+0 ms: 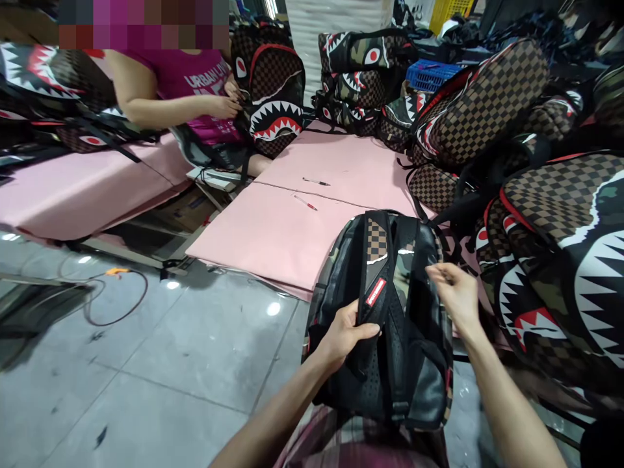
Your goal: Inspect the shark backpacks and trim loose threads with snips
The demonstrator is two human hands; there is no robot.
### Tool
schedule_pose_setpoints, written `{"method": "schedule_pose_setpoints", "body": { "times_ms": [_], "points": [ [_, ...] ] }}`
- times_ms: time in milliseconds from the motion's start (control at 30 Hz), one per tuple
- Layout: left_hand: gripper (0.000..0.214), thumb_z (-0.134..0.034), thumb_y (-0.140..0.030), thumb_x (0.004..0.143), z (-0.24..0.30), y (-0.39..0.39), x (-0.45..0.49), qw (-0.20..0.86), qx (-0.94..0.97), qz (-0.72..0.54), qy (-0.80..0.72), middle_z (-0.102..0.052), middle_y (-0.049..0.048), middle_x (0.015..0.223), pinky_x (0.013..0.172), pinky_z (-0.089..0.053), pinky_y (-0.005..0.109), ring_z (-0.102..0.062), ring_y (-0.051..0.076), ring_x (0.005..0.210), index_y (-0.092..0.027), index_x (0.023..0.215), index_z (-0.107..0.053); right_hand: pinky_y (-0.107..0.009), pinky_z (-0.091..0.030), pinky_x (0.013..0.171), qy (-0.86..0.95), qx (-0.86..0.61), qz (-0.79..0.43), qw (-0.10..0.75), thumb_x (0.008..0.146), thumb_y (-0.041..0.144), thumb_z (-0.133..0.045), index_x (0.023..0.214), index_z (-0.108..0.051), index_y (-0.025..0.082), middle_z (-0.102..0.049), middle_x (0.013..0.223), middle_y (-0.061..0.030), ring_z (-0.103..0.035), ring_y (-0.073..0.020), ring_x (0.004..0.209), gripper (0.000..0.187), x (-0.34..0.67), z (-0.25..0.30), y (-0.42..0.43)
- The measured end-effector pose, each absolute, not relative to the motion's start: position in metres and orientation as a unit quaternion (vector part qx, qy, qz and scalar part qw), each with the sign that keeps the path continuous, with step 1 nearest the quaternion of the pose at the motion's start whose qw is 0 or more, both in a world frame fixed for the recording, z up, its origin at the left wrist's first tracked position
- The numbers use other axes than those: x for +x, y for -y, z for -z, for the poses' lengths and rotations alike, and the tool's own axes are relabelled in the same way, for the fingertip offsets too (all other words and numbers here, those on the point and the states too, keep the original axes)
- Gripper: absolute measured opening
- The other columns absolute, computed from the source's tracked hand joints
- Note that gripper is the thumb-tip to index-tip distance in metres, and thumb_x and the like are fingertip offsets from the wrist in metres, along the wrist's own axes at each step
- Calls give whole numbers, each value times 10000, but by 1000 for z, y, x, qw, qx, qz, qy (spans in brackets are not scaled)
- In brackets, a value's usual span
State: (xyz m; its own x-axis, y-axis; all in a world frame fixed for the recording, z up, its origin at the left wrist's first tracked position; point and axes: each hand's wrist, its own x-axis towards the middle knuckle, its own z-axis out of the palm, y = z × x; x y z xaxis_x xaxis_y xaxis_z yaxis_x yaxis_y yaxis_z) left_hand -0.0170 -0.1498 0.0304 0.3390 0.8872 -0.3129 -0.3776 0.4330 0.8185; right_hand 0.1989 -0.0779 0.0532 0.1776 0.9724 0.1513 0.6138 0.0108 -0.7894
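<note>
A black backpack (pixel 424 383) with camouflage and brown checkered patches leans upright against the table edge, its strap side facing me. My left hand (pixel 348 335) is closed around one of its padded shoulder straps (pixel 375 273), thumb on top, just below a small red label (pixel 376 292). At the pack's right edge, my right hand (pixel 458 299) is closed with the fingertips pinched together. Whatever it may hold there is too small to make out.
A pink-covered table (pixel 273 227) carries a black pen (pixel 316 182) and a red pen (pixel 305 203). Shark-mouth backpacks (pixel 550 260) crowd the right side. Across the table, a seated person (pixel 195 97) handles another backpack (pixel 275 91). A cable (pixel 143 292) lies on the tiled floor.
</note>
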Motion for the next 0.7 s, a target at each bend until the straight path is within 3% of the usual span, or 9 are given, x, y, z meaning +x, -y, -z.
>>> {"method": "schedule_pose_setpoints", "body": {
  "times_ms": [100,200,300,367,467,533,633,700],
  "points": [
    [266,-703,-167,641,-27,152,-15,741,328,-414,-415,-599,-3,739,636,-409,235,-540,118,665,-144,877,-583,-261,-429,606,690,-582,-299,309,828,403,-503,830,-688,203,-678,732,-24,-614,-180,672,272,167,-47,86],
    [284,-703,-169,639,-26,154,-17,734,328,-402,-438,-590,-12,719,620,-407,230,-531,113,649,-148,898,-587,-279,-407,567,669,-663,-176,284,850,356,-440,891,-692,206,-677,711,-37,-592,-186,605,296,180,-45,88],
    [265,-715,-174,621,-25,157,-22,725,328,-410,-445,-595,-12,719,619,-406,227,-527,109,646,-146,854,-592,-308,-419,606,641,-708,-64,290,835,361,-462,1158,-603,213,-689,900,-65,-599,-210,708,383,233,-45,100],
    [262,-726,-183,606,-25,158,-23,722,327,-420,-443,-599,-12,714,609,-406,226,-524,108,635,-143,830,-594,-335,-434,674,654,-687,-31,315,802,363,-509,1157,-602,211,-648,1079,-91,-591,-230,849,398,264,-44,117],
    [277,-736,-180,591,-23,157,-23,723,324,-420,-443,-602,-12,700,602,-415,226,-529,107,621,-138,827,-597,-288,-423,534,590,-694,-175,375,822,419,-492,1027,-642,161,-679,929,-109,-565,-173,641,362,274,-38,145],
    [305,-743,-183,589,-20,157,-23,728,312,-409,-453,-619,-2,723,606,-432,231,-551,113,629,-136,850,-593,-247,-337,418,535,-686,-319,375,811,482,-506,987,-644,136,-680,782,-92,-451,-121,471,413,254,-31,156],
    [372,-753,-224,604,-14,161,-25,748,277,-382,-468,-656,35,822,616,-463,246,-604,135,668,-140,920,-575,-234,-308,441,518,-651,-432,349,737,524,-578,823,-654,152,-639,713,-56,-427,-112,504,390,211,-19,155],
    [416,-754,-253,625,-11,168,-29,763,265,-365,-463,-668,66,908,650,-479,261,-639,162,731,-147,980,-566,-231,-280,454,498,-633,-494,327,679,532,-622,635,-570,169,-509,549,11,-378,-99,488,369,188,-13,153]
  ]
}}
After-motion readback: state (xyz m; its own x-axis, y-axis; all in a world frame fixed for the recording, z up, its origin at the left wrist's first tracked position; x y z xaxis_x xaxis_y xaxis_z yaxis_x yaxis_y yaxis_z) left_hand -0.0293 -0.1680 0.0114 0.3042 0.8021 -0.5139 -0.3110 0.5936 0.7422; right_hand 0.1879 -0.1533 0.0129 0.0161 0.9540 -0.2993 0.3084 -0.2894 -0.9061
